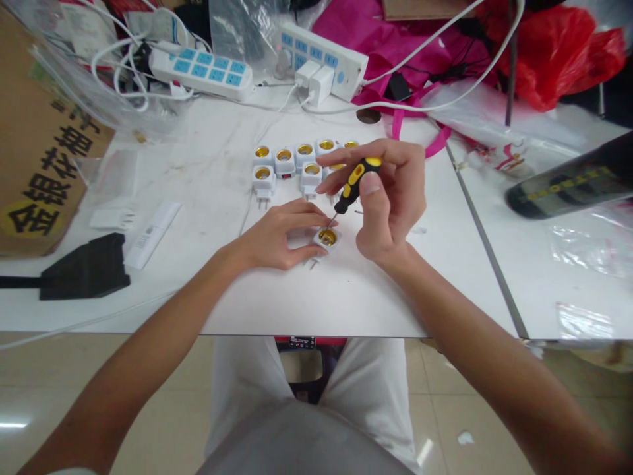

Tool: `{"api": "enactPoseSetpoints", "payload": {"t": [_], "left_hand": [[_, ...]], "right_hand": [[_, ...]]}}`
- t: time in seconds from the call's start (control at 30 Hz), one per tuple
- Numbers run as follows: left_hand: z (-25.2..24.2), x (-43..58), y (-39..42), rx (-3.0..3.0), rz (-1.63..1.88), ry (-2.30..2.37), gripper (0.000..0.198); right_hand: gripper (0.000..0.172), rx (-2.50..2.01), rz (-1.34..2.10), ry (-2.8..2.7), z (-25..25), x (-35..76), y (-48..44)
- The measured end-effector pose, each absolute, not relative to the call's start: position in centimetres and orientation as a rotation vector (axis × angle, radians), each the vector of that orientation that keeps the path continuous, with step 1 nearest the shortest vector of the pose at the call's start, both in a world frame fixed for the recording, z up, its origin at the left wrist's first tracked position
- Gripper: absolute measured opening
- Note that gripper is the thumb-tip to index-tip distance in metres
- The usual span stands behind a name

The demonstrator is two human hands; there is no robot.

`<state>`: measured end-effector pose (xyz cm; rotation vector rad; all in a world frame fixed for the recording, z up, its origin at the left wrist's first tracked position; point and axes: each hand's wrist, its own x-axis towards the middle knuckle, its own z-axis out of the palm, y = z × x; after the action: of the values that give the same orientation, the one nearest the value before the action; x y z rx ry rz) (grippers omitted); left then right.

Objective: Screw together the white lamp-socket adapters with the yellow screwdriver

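Note:
On the white table lies a white plug-in lamp socket (325, 241) with a brass-coloured threaded inside, its prongs pointing down and to the left. The thumb and fingers of my left hand (281, 234) grip it from the left side. My right hand (390, 198) is closed around a black and yellow screwdriver (354, 185), tilted so its shaft runs down to the socket's opening. Whether the tip touches a screw is too small to tell. Behind my hands stand several more lamp sockets (305, 153) in two rows, some hidden by my right hand.
Two power strips (208, 71) with white cables lie at the back, near a pink bag (366, 30) and a red plastic bag (554, 53). A dark bottle (568, 181) lies at the right. A black flat tool (86, 269) and a cardboard box (44, 152) are at the left.

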<state>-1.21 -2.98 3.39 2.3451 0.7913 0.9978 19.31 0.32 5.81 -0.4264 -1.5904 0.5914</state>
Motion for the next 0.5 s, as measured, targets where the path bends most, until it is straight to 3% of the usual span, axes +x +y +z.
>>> {"api": "enactPoseSetpoints", "payload": {"t": [0.17,0.33,0.5], "left_hand": [[3.29,-1.22,-2.95,2.362,1.036,0.743,0.038],[3.59,-1.27,-2.96,2.353,0.998,0.764,0.039],[3.62,-1.19,-2.94,2.361,1.027,0.75,0.039]], "right_hand": [[0.021,-0.547,0.331,-1.625,6.51,19.69,0.64],[0.033,-0.451,0.558,-1.551,5.99,19.15,0.33],[0.029,-0.545,0.579,-1.561,5.67,19.03,0.06]]}}
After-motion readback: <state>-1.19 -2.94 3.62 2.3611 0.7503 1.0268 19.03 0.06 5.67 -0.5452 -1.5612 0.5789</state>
